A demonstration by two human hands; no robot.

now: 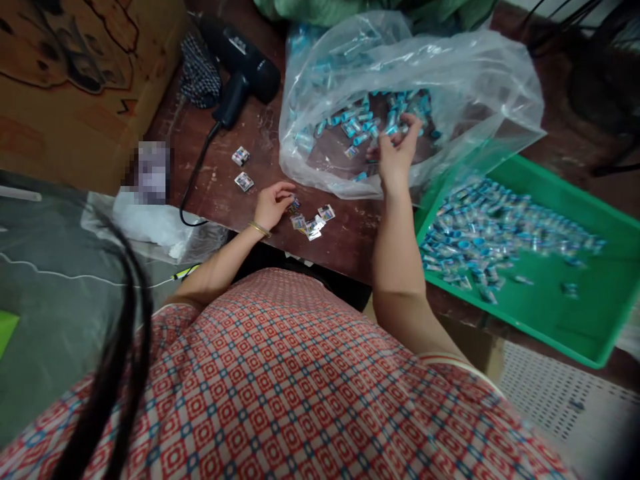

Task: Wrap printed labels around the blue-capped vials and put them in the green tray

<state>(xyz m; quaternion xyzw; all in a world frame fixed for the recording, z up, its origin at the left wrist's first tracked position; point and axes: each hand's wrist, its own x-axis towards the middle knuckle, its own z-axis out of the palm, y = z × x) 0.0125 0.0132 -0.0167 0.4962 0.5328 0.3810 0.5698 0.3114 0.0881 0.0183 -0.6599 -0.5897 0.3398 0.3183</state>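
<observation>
A dark wooden table (350,233) ran across the scene, with a big cardboard box (75,87) at its far left. A crumpled clear plastic bag (475,87) sprawled far centre, and a green tray (600,300) sat tilted at the right, its near-left part strewn with loose tubes (480,230). A black heat gun (245,63) lay far left, cord trailing near. The right hand (397,152) reached into the bag's mouth, fingers curled among the blue-capped tubes (357,123) there – whether they gripped one I could not tell. The left hand (274,203) rested on the near table edge, thumb and fingertips pinched together on a small printed packet (294,201), just left of a little heap of packets (313,223) (two more (241,157) lay apart, farther left).
</observation>
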